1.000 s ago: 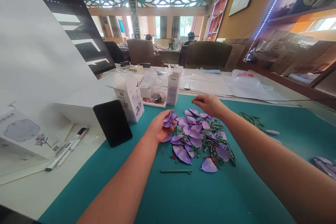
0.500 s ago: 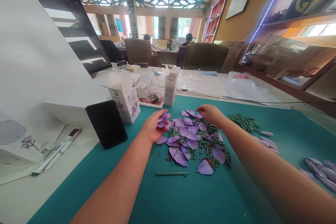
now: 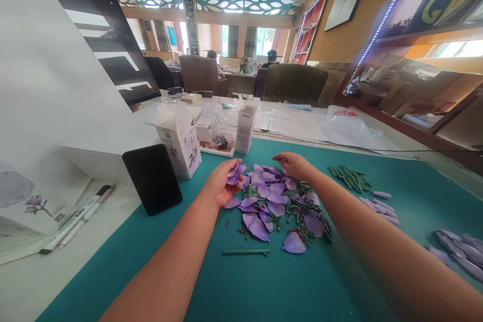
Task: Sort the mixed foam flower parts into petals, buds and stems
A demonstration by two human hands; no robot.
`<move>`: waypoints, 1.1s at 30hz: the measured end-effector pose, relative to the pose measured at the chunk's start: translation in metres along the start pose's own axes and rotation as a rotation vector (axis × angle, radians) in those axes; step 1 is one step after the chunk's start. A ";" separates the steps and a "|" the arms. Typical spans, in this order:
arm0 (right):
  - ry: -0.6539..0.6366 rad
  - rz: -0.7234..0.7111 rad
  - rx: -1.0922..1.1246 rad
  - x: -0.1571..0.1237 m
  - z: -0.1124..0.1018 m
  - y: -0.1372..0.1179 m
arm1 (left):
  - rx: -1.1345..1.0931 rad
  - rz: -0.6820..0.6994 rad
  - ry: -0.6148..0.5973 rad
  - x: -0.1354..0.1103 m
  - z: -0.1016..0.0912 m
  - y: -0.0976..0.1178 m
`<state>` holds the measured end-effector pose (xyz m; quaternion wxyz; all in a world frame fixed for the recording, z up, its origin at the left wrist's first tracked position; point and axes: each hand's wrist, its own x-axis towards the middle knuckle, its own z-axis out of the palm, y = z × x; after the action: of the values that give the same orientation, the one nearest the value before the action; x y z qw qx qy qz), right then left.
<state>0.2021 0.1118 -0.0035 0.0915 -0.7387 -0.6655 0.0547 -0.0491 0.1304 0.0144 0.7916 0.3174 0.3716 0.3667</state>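
My left hand [image 3: 222, 181] is closed around a small stack of purple petals [image 3: 234, 173] at the left edge of a loose pile. Over the pile's far side is my right hand [image 3: 296, 165], palm down. Its index finger stretches left above the petals, nothing shows in its grasp, and the other fingers are partly hidden. Between my arms lie the loose purple plastic petals [image 3: 276, 196], mixed with green stem and leaf parts [image 3: 298, 206] and small red bits. One single petal [image 3: 294, 243] lies at the pile's near edge, close to a green stem [image 3: 246, 252].
A dark tablet [image 3: 153, 179] leans at the left by an open carton [image 3: 181, 143]. Another white box [image 3: 246, 126] stands behind the pile. At right lie green sticks [image 3: 349, 178], slim purple pieces [image 3: 379, 209] and more purple parts [image 3: 462, 251] on the green mat [image 3: 320, 287].
My right hand has moved a little left along the pile's far side, and the petals under it have shifted. My left hand stays put with its petals.
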 end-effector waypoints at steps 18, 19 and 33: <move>-0.105 0.296 0.139 -0.025 -0.011 0.043 | 0.023 0.007 0.008 -0.001 0.004 0.000; -0.099 0.299 0.158 -0.027 -0.011 0.043 | 0.022 0.009 0.007 -0.001 0.003 -0.001; -0.080 0.032 0.215 -0.065 -0.018 0.016 | 0.037 0.001 0.016 -0.002 0.005 0.000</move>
<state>0.2140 0.0442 0.0082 0.1429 -0.7324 -0.6470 0.1566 -0.0459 0.1271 0.0176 0.7826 0.3293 0.3842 0.3627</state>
